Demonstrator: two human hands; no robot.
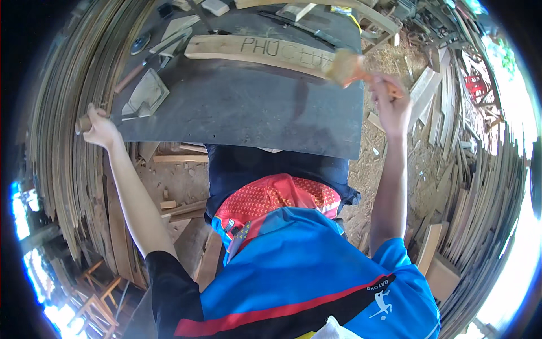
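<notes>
My right hand (393, 107) is closed around the orange handle of a wide paintbrush (344, 68). The brush is blurred, its pale bristles over the right end of a light wooden board (217, 47) with dark lettering. That board lies across the dark tabletop (243, 104). Off the table's left edge, my left hand (103, 129) grips a tool by its round wooden handle (83, 124). A thin metal neck seems to run from this hand toward a pale, pointed flat piece (148, 93) on the table; whether they are joined is unclear.
Left of the board lies a long tool with a brown handle (129, 78), near a small round dish (140, 43). A metal bar (307, 29) rests behind the board. Stacked planks (68, 130) stand close on the left, and scrap wood (426, 93) lies on the right.
</notes>
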